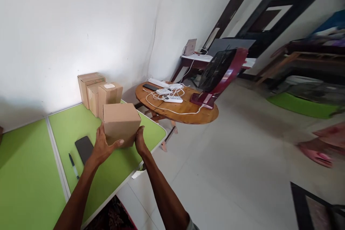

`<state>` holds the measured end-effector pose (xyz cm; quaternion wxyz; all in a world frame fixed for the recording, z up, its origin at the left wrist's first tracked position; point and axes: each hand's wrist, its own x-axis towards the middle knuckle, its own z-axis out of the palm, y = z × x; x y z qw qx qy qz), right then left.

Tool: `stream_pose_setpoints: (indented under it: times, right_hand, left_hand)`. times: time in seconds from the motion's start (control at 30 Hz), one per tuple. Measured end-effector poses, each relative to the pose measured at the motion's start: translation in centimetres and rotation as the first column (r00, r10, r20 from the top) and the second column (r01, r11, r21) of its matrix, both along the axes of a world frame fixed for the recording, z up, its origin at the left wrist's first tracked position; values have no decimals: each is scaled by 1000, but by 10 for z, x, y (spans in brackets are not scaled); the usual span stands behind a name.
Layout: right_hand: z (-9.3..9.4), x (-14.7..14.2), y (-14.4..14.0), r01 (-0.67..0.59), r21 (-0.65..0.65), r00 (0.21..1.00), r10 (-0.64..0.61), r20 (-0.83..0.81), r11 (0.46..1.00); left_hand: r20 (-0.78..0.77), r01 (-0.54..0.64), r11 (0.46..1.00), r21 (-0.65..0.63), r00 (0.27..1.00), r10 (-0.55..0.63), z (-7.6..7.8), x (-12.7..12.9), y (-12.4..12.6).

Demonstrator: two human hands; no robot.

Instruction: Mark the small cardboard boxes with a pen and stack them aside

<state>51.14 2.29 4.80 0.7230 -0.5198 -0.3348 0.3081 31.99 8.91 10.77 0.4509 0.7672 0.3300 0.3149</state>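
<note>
Between the left hand (101, 147) and right hand (140, 140), a cardboard box (120, 122) is being gripped, palms pressing its sides. Beyond them, three cardboard boxes (98, 95) are standing; a phone (84, 148) is lying beside the left wrist

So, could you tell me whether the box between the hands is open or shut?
Shut: the cardboard box shows flat, closed faces with no raised flaps.

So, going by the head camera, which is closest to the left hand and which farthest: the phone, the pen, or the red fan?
1. Phone: lying on the green table, just left of the left hand.
2. Pen: further left on the same table.
3. Red fan: farthest, off to the right on the round wooden table.
</note>
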Motion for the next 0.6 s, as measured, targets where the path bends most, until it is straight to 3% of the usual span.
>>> stream_pose_setpoints:
  times: [0.2,0.3,0.4,0.47,0.6]
  right_hand:
    - [57,-41,-36,-240,-36,918,238,316,970]
    - [79,-80,-28,-404,-15,861,386,330,914]
    - [83,-132,-12,-538,28,821,516,244,843]
    - [77,-167,-4,-605,16,788,596,153,796]
    - [66,-220,4,-704,-39,710,704,-14,709]
  left_hand:
    - [120,-119,989,88,987,108,50,-113,-30]
    - [134,-246,965,90,963,233,60,-170,-37]
    - [167,-424,905,36,895,413,51,-217,-39]
    - [265,-525,846,-89,806,529,37,-242,-37]
    - [410,-559,734,-385,609,679,4,-280,-34]
